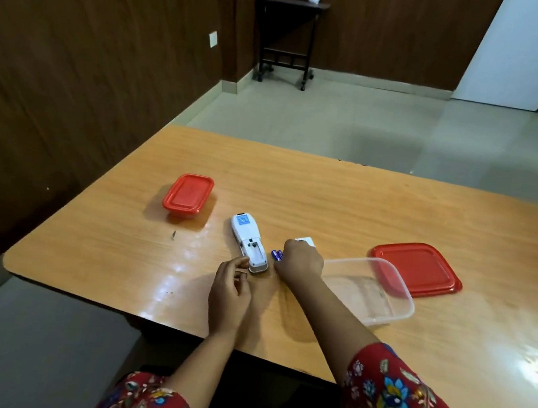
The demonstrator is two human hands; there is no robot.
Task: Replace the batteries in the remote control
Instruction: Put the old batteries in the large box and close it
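A white remote control (248, 243) lies face down on the wooden table (363, 210), its battery compartment uncovered and showing no batteries. Two blue batteries (277, 255) lie just to its right, partly hidden by my right hand (299, 262), which rests over them with fingers curled; whether it grips them I cannot tell. A white piece (307, 241), probably the battery cover, peeks out behind that hand. My left hand (230, 293) sits near the remote's near end, fingertips touching its edge, fingers loosely apart and holding nothing.
A clear plastic container (372, 292) stands without a lid right of my right hand, its red lid (419, 269) lying beyond it. A small closed container with a red lid (188, 195) stands at the left. The table's near edge runs below my wrists.
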